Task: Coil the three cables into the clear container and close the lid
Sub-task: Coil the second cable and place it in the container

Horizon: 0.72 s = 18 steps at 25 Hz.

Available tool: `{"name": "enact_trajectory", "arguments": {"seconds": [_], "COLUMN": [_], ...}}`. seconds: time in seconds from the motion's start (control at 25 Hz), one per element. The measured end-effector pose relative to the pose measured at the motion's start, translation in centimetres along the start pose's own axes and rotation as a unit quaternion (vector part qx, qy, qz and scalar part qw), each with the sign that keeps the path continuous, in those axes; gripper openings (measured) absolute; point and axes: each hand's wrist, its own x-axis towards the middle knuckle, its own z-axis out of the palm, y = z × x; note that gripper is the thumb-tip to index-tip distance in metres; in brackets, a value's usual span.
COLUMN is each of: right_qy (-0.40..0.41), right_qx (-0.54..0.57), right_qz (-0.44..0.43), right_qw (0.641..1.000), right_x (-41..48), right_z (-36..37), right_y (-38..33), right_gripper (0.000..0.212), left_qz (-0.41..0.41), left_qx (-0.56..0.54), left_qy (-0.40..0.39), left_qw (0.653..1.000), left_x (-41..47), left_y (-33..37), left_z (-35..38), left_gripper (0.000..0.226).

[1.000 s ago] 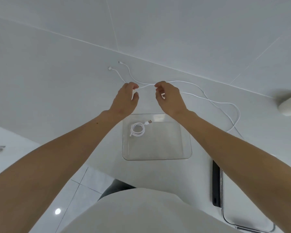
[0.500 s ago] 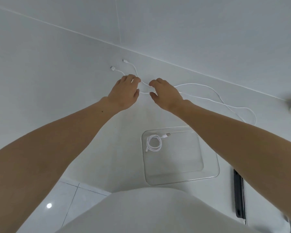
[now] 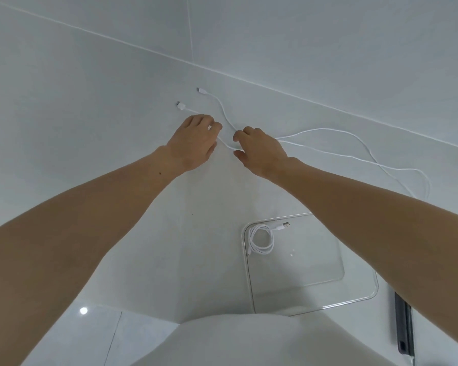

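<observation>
Two loose white cables lie stretched across the white table, one ending in a plug (image 3: 181,105), the other in a plug (image 3: 200,90). Their long parts (image 3: 354,157) trail off to the right. My left hand (image 3: 193,141) rests palm down over the first cable, fingers curled onto it. My right hand (image 3: 259,149) sits just to its right, thumb and forefinger closing around the cables where they cross. The exact pinch is hidden under the fingers. A clear container (image 3: 315,305) stands near me to the right, lid off, with a third white cable (image 3: 261,240) coiled inside.
A dark strip (image 3: 403,323) lies along the table's right side beside the container. The wall meets the table just behind the cables. Floor tiles (image 3: 82,328) show beyond the table's near left edge.
Both hands have dropped from a raised pinch down onto the table and reached farther out. My view has shifted left, so the container now sits lower right.
</observation>
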Motion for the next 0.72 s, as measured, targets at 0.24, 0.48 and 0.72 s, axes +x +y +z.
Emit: {"name": "enact_trajectory", "arguments": {"seconds": [0.24, 0.48, 0.72], "right_qy": [-0.015, -0.036, -0.047], "right_qx": [0.005, 0.04, 0.052], "right_qz": [0.015, 0.022, 0.019], "right_qw": [1.0, 0.998, 0.997], "right_x": [0.4, 0.0, -1.0], "right_z": [1.0, 2.0, 2.4], "right_y": [-0.1, -0.2, 0.3], "right_gripper": [0.027, 0.016, 0.018], "left_qz": [0.019, 0.026, -0.021], "left_qx": [0.012, 0.006, -0.061], "left_qy": [-0.01, -0.013, -0.055], "left_qw": [1.0, 1.0, 0.996], "left_x": [0.3, 0.0, -1.6], "left_y": [-0.8, -1.3, -0.9], "left_z": [0.8, 1.4, 2.2], "left_gripper": [0.032, 0.02, 0.031]}}
